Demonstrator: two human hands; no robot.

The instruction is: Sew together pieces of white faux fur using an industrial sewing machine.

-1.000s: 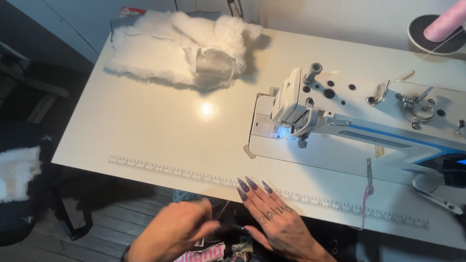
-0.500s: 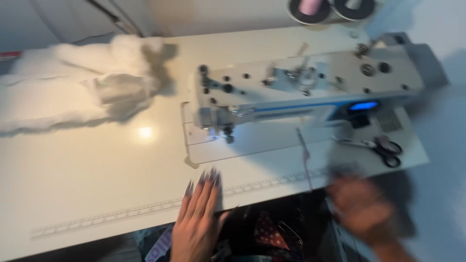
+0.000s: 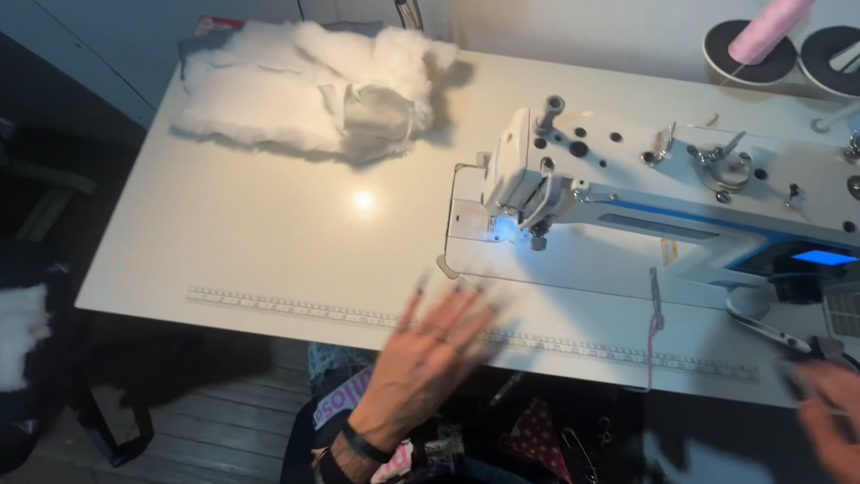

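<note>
Single head view, looking steeply down and forward over table (image 3: 269, 242). Close range: left hand (image 3: 430, 350) low centre, right hand (image 3: 829, 412) at bottom-right edge. Sewing machine (image 3: 681, 193) beyond right hand, white fabric (image 3: 305, 99) far beyond left hand.

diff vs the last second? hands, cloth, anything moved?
The left hand now lies blurred over the table edge, fingers spread, holding nothing. The right hand has swung out to the right edge near the scissors. White fluffy fabric and sewing machine stayed put.
</note>
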